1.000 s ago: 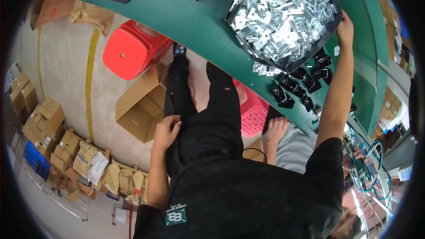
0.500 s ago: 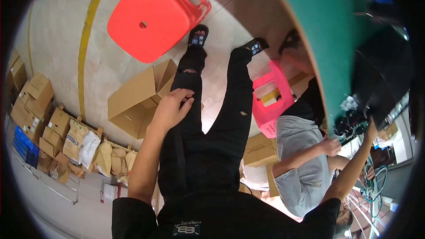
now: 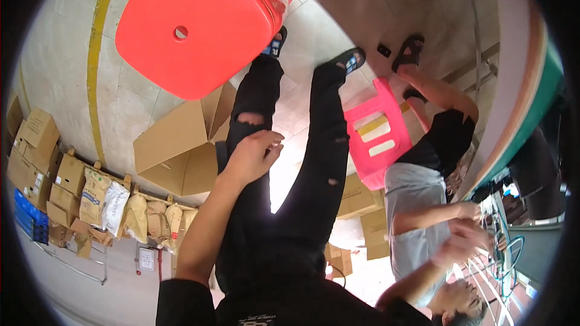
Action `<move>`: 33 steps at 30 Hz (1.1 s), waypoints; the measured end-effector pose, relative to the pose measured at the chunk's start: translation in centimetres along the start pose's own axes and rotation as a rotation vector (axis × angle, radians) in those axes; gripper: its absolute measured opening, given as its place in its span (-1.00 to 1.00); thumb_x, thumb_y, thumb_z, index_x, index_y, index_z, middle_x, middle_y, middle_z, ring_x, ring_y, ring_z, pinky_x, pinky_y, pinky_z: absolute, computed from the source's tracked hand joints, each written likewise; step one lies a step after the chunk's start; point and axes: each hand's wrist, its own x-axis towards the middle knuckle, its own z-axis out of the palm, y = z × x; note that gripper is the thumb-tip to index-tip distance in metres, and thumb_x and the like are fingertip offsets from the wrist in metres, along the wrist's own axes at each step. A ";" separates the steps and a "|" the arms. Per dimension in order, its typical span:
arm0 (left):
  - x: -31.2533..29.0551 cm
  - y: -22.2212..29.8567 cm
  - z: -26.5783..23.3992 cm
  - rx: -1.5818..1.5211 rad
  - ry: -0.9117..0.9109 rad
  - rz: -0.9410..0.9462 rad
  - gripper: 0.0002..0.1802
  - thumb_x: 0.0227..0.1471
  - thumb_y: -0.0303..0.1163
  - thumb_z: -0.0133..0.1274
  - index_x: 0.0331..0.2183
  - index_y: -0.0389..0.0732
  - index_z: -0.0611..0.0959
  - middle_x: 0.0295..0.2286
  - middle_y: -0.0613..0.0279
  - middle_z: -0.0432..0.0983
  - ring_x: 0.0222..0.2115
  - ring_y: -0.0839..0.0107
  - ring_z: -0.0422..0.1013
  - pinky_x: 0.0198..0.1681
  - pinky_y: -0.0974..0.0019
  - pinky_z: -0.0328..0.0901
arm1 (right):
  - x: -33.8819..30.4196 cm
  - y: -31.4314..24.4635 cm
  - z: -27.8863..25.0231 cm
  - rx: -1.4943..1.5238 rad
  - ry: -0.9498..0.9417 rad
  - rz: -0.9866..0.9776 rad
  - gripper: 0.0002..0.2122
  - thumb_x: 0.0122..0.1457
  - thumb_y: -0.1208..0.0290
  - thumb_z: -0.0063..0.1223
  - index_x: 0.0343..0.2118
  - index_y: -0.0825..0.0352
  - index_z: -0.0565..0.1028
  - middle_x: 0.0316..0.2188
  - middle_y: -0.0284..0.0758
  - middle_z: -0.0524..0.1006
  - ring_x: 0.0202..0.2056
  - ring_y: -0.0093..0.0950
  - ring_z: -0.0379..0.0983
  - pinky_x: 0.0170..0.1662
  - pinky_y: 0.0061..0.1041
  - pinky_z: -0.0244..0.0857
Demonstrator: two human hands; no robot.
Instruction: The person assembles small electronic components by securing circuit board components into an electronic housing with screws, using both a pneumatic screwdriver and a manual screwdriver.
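My left hand (image 3: pixel 254 154) is by my left thigh, above the black trousers (image 3: pixel 241 217). Its fingers are loosely bent, the thumb stands apart, and nothing shows in it. My right hand (image 3: pixel 462 242), smeared by motion, is at the right in front of a co-worker in a grey shirt (image 3: pixel 417 190). It overlaps that person close to their own hand (image 3: pixel 466 210), and whether it holds anything is not visible. Beyond lie dark items (image 3: pixel 489 188) at the edge of a green-topped table (image 3: pixel 547 84).
A red plastic stool (image 3: pixel 199 30) stands ahead on the left, with an open cardboard box (image 3: pixel 175 139) behind it. The co-worker sits on a pink stool (image 3: pixel 377 136). Cartons (image 3: pixel 36 145) and sacks (image 3: pixel 115 205) line the left wall. Teal cables (image 3: pixel 510 259) hang at the right.
My right hand has drawn back from the dark items at the table, down and to the left. The view has shifted, so the table shows less. My left hand stays near my thigh.
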 end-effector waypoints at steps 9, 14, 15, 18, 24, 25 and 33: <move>3.3 -7.5 5.6 0.069 0.004 -0.052 -0.75 -0.09 -0.39 0.04 -0.29 -0.26 0.56 -0.39 0.03 0.51 -0.36 0.10 0.44 -0.28 0.18 0.35 | -2.8 7.1 42.6 0.835 -1.040 0.393 -0.78 0.04 0.66 -0.07 -0.23 0.32 0.46 -0.48 -0.44 0.46 -0.50 -0.70 0.33 -0.44 -0.72 0.23; 5.6 -6.8 8.0 0.144 -0.114 0.030 -0.67 -0.12 -0.34 0.09 -0.23 -0.20 0.54 -0.40 0.08 0.50 -0.41 0.13 0.45 -0.30 0.17 0.35 | 7.8 25.3 59.6 0.493 -0.547 0.157 -0.63 -0.10 0.40 0.19 -0.17 0.33 0.41 -0.34 -0.29 0.46 -0.28 -0.51 0.36 -0.20 -0.53 0.26; 5.8 -6.5 7.9 0.094 -0.139 0.041 -0.66 -0.13 -0.34 0.11 -0.23 -0.22 0.54 -0.39 0.07 0.50 -0.37 0.15 0.45 -0.27 0.17 0.35 | 9.7 27.1 61.8 0.313 -0.388 0.013 -0.52 -0.14 0.32 0.25 -0.13 0.36 0.38 -0.26 -0.22 0.45 -0.20 -0.42 0.37 -0.09 -0.47 0.27; 4.9 -4.3 7.0 0.109 -0.194 0.013 -0.62 -0.12 -0.32 0.14 -0.20 -0.22 0.52 -0.37 0.10 0.50 -0.34 0.23 0.46 -0.24 0.18 0.37 | 10.1 18.3 67.7 0.583 -0.257 0.042 -0.37 -0.17 0.26 0.28 -0.02 0.44 0.29 -0.15 -0.08 0.41 -0.13 -0.24 0.36 -0.01 -0.40 0.22; 4.7 -3.9 8.8 -0.007 -0.114 0.071 -0.61 -0.16 -0.40 0.16 -0.20 -0.25 0.53 -0.29 0.10 0.46 -0.31 0.18 0.43 -0.25 0.23 0.33 | 8.7 8.9 69.8 0.275 -0.421 0.169 -0.39 -0.17 0.20 0.25 -0.07 0.46 0.34 -0.09 0.02 0.38 -0.04 -0.14 0.31 0.02 -0.32 0.19; 4.8 -4.8 9.1 -0.005 -0.265 0.038 -0.63 -0.10 -0.31 0.13 -0.19 -0.20 0.53 -0.36 0.11 0.50 -0.37 0.25 0.47 -0.26 0.21 0.38 | 6.7 6.4 69.2 0.185 -0.380 0.120 -0.50 -0.18 0.19 0.22 -0.20 0.43 0.42 -0.20 -0.01 0.46 -0.18 -0.11 0.41 -0.07 -0.30 0.26; 3.1 -8.4 10.4 -0.262 0.314 -0.038 -0.80 -0.08 -0.46 0.04 -0.31 -0.27 0.54 -0.42 0.03 0.49 -0.41 0.17 0.47 -0.41 0.27 0.36 | -14.4 -11.4 46.3 0.834 -0.846 -0.344 -0.62 -0.23 0.47 0.24 -0.27 0.36 0.41 -0.36 -0.19 0.45 -0.30 -0.29 0.40 -0.22 -0.38 0.29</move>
